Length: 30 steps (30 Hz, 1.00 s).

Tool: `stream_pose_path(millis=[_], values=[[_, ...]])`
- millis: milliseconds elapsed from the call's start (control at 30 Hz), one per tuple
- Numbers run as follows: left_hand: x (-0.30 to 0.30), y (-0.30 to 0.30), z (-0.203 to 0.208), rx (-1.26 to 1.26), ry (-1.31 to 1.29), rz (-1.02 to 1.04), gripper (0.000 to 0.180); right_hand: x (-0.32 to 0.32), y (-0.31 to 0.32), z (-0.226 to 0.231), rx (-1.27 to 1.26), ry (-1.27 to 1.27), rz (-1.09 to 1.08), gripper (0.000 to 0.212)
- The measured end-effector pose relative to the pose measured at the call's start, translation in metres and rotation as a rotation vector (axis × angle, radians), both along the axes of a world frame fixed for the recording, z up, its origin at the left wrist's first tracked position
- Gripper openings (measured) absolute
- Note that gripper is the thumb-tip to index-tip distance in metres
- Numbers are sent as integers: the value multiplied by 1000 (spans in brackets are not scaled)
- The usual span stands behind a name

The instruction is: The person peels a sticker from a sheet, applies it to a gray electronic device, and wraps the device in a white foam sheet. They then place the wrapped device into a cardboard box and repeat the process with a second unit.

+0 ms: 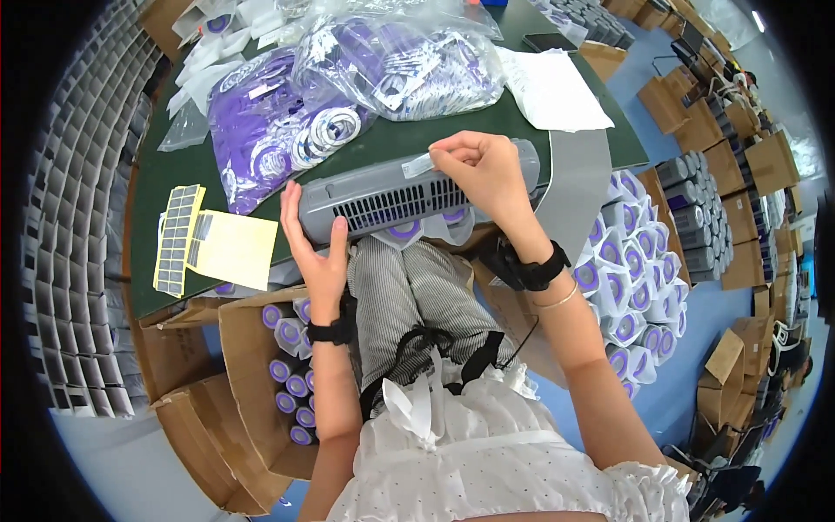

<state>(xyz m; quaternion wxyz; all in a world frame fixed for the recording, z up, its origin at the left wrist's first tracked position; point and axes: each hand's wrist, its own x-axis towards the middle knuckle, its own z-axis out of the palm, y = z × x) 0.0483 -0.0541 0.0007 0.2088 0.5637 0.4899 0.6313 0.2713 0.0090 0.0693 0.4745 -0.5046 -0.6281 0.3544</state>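
A long grey plastic housing (383,196) with rows of vent slots lies at the table's near edge, over my lap. My left hand (315,252) grips its left end, thumb on the near side and fingers stretched along the far side. On top of the housing is a small pale, silvery label (417,165). My right hand (483,170) is closed in a pinch at the label's right end, with the other fingers curled in. Its fingertips touch or nearly touch the housing; which one is hard to tell.
Bags of purple-and-white printed pieces (396,70) cover the far table (391,143). Yellow-backed sticker sheets (233,250) lie left, white paper (557,91) right. A cardboard box (252,383) of purple-ended cylinders stands below left; wrapped purple-ended units (631,278) are stacked right.
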Motion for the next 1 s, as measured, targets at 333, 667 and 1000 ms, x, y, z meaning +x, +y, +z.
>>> stream_pose_path(millis=[333,667,1000], values=[[64,4,46,8,812,-35,52,-2,-9,6,49,-72,-40,18],[97,9,45,-68,951,62,63,104,1,6,196,-584,-460,36],[80,3,45,-206,849,248,89,171,22,-59,18,-105,-493,30]])
